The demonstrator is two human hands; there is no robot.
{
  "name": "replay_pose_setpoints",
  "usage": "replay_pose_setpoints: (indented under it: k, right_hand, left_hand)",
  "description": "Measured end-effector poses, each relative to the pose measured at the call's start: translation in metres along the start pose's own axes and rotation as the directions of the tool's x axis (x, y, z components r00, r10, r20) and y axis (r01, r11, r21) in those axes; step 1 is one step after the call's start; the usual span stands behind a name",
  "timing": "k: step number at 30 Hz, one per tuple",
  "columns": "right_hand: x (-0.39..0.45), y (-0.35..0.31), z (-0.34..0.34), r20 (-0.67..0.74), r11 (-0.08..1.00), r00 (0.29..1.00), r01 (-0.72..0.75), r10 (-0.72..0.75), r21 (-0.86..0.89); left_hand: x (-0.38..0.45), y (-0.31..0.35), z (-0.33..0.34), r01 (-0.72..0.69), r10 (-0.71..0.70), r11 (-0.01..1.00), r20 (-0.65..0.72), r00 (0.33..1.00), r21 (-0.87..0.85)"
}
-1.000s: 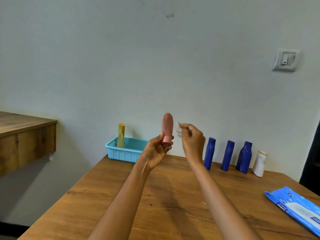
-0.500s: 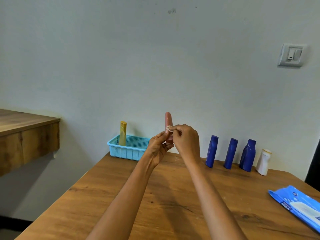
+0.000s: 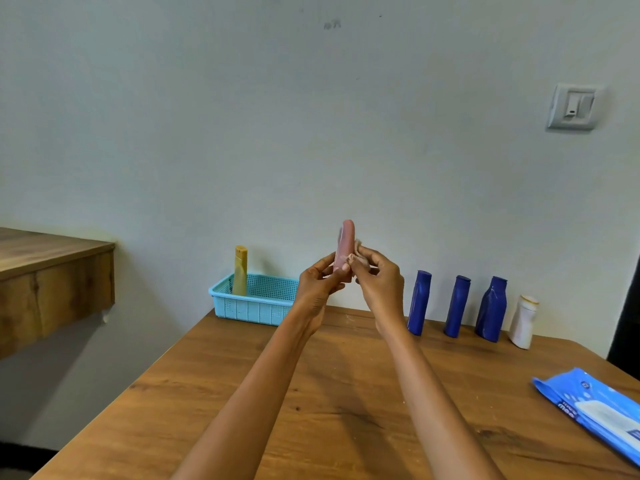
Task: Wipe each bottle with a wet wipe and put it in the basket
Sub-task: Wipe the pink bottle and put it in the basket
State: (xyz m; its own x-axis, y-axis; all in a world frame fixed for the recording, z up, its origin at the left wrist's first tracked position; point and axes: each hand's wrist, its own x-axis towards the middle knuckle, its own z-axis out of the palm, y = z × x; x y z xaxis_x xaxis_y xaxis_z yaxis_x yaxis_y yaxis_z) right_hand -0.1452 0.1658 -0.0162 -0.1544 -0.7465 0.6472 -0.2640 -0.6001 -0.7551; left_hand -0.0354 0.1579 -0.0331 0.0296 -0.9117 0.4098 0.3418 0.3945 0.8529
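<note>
Since a second ago the right hand (image 3: 375, 282) brought its pinched wipe (image 3: 356, 252) onto the pink bottle (image 3: 344, 245), gripped upright by the left hand (image 3: 320, 284) above the table's (image 3: 346, 410) far edge; turning the bottle should reach every side.

The bottle (image 3: 346, 244) held up in the hands is pink. The little wipe (image 3: 356, 253) pressed on it is pale, nearly white. The basket (image 3: 254, 306) is light blue with lots of tiny holes in rows. The bottle standing in the basket (image 3: 240, 270) is yellow. Three bottles (image 3: 457, 306) by the wall are dark blue, and the one next to them (image 3: 523, 322) is white with a gold rim on top. The table (image 3: 329, 410) is brown wood with dark streaks. The wipes pack (image 3: 595, 410) is bright blue with white. The wall (image 3: 311, 133) is pale grey-white.
</note>
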Motion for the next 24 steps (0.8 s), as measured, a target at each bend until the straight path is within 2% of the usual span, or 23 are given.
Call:
replay_pose_setpoints:
  k: [2, 5, 9, 14, 18, 20, 24]
  right_hand:
    - [0.003, 0.002, -0.003, -0.018, 0.997, 0.999, -0.044, 0.045, 0.062]
    - [0.006, 0.006, -0.005, -0.043, 0.984, 0.994, -0.090, 0.098, 0.154]
    - [0.005, 0.012, -0.004, -0.026, 0.963, 0.984, -0.166, 0.175, 0.211]
    - [0.003, 0.015, -0.002, -0.018, 0.963, 0.980, -0.189, 0.196, 0.191]
    - [0.002, 0.015, 0.000, -0.022, 0.954, 0.975, -0.212, 0.222, 0.212]
    - [0.002, 0.014, 0.000, -0.023, 0.948, 0.972, -0.222, 0.233, 0.228]
    - [0.004, 0.009, 0.000, -0.030, 0.937, 0.969, -0.229, 0.245, 0.263]
  left_hand:
    - [0.000, 0.006, 0.001, -0.038, 0.035, 0.998, 0.063, 0.997, 0.049]
    - [-0.001, 0.008, 0.007, -0.010, 0.012, 1.000, 0.124, 0.992, -0.017]
    - [-0.003, 0.002, 0.011, -0.010, 0.012, 0.997, 0.035, 0.999, -0.075]
    - [-0.001, -0.003, 0.015, -0.103, 0.126, 0.980, -0.129, 0.984, 0.171]
    - [-0.002, -0.005, 0.015, -0.170, 0.212, 0.946, -0.129, 0.969, 0.276]
    - [-0.004, -0.004, 0.013, -0.174, 0.206, 0.948, -0.094, 0.974, 0.266]
    - [-0.005, -0.002, 0.011, -0.161, 0.165, 0.980, -0.028, 0.986, 0.114]
